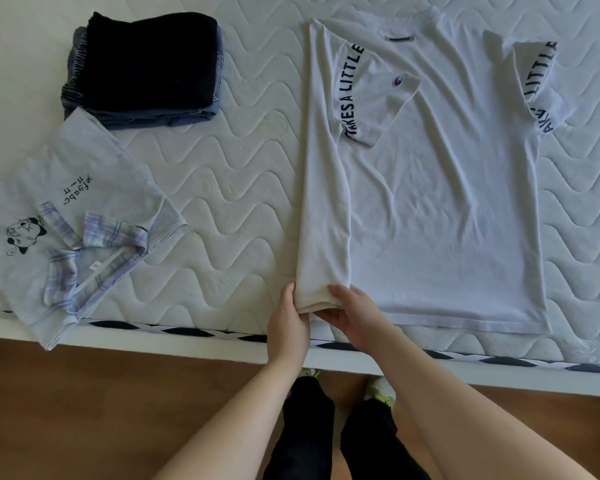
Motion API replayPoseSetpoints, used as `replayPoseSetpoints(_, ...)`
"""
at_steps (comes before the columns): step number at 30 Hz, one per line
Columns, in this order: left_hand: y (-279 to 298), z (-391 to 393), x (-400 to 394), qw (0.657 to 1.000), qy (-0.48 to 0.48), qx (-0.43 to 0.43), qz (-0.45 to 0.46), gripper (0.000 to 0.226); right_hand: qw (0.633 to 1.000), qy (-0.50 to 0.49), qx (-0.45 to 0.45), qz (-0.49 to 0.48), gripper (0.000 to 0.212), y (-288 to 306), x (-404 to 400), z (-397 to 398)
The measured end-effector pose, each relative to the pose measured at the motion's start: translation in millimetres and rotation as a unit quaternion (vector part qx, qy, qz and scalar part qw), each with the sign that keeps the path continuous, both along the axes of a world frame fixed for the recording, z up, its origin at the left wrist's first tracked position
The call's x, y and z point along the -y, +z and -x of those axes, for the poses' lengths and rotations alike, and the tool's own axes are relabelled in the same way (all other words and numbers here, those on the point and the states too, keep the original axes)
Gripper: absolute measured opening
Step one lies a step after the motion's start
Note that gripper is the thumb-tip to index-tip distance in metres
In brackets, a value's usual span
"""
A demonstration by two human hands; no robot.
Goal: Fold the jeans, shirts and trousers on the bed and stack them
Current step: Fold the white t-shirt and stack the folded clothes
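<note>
From the head view, the white T-shirt [437, 209] lies spread face down on the bed [243, 174], its collar toward the far side and its hem near the bed's front edge. Both sleeves are turned in over its back, and the shirt's left side panel is already folded inward as a long strip running from shoulder to hem.

Both hands meet at the near end of that strip. The left hand [288, 323] pinches the strip's outer corner at the hem, fingers curled round the cloth. The right hand [354, 317] grips the same hem just beside it, thumb on top and fingers tucked underneath.

To the left of the white T-shirt, well apart from it, a stack of folded dark clothes [142, 67] sits toward the far side of the bed. Nearer the front edge, also left of the T-shirt, a pale blue shirt with a plaid collar [73, 216] lies unfolded, one corner hanging over the edge.

The risks, as I judge them: the folded strip is narrow at the hem and wider at the shoulder, so tugging only at the hem may skew the fold line or drag the left sleeve out. The right side is not yet folded in, so lifting the hem now could leave an uneven packet. The blue shirt's overhanging corner could slide to the floor if the bed is jostled.
</note>
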State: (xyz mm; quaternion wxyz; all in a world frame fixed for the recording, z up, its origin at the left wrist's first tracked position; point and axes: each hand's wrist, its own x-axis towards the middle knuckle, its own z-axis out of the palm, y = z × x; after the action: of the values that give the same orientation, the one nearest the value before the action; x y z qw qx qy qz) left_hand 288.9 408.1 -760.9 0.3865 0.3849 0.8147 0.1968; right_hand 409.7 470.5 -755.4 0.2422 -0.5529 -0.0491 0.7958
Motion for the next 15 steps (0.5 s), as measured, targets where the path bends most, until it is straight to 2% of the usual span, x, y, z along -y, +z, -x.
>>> replayPoseSetpoints(2, -7.0, -1.0, 3.2, 1.0, 0.0, -0.025, 0.012, 0.045, 0.988, 0.067, 0.133, -0.037, 0.019, -6.6, 1.6, -4.1)
replayPoseSetpoints(5, -15.9, -4.5, 5.8, 0.997, -0.004, -0.057, 0.043, 0.047, 0.936, 0.197, 0.279, -0.089, 0.021, -15.6, 4.3, -15.9)
replayPoseSetpoints(7, -16.5, -6.5, 5.2, 0.996, 0.001, -0.071, 0.061, 0.043, 0.909, 0.268, 0.303, -0.099, 0.025, -16.3, 6.3, -21.6)
replayPoseSetpoints(11, -12.4, -6.3, 7.1, 0.992, -0.002, -0.1, 0.073, 0.009, 0.866, 0.361, 0.329, -0.105, 0.036, -7.7, 3.0, -26.0)
replayPoseSetpoints(13, -12.1, -3.2, 10.2, 0.989, -0.006, -0.115, 0.094, 0.019, 0.839, 0.406, 0.346, -0.112, 0.043, -4.4, -0.2, -24.1)
replayPoseSetpoints(15, -12.2, 0.0, 13.7, 0.986, -0.023, -0.12, 0.117, 0.027, 0.826, 0.421, 0.352, -0.131, 0.046, -3.3, -1.2, -21.5)
